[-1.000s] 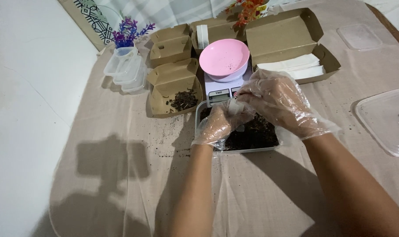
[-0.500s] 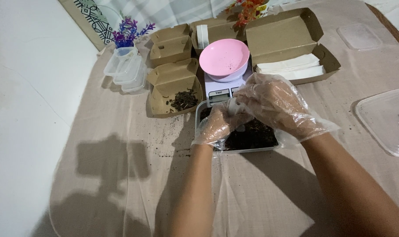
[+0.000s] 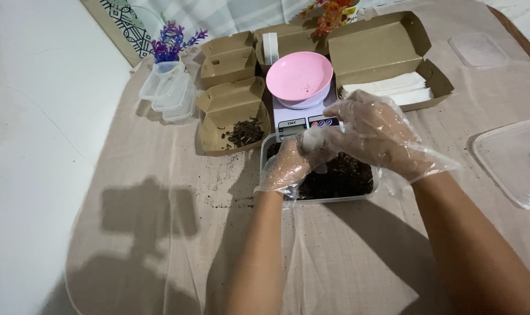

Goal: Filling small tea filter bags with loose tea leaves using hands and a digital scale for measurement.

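While both clear-gloved hands — left hand [image 3: 287,166], right hand [image 3: 375,135] — pinch a small white sachet [image 3: 311,139] above the clear plastic tray of dark dried leaves [image 3: 341,178], filling appears underway; steady holding is needed.

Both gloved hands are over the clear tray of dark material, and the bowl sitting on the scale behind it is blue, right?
Not quite: the bowl on the scale is pink, not blue, as the head view shows. The rest holds: the left hand and right hand, both gloved, are over the clear tray of dark material.

Loose, crinkled clear plastic gloves on left hand [image 3: 286,167] and right hand [image 3: 377,135] (forearms bare, sleeveless).
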